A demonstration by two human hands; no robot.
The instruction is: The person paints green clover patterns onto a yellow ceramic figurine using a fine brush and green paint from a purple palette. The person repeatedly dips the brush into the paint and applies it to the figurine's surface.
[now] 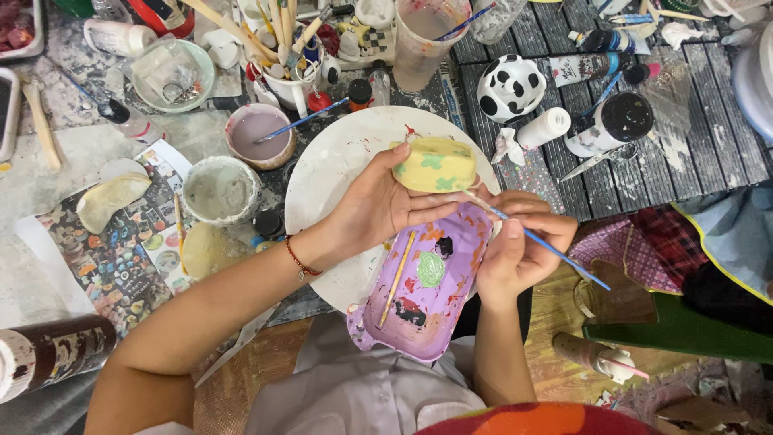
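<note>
Yellow piece (436,164) in left hand (378,205), brush (535,237) in right hand (519,246).

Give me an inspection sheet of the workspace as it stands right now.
Surface: table, paint-smeared; dark slatted mat at right.
Job's things: yellow piece with green patches, over white plate; purple tray with paint dabs and a stick.
Clutter: paint cups, brush holder, spotted figurine, bottles, magazine.
Hands: left hand holds the yellow piece; right hand holds a blue brush, tip at the piece.
Cables: nothing seen.
Surroundings: cloths at right.
</note>
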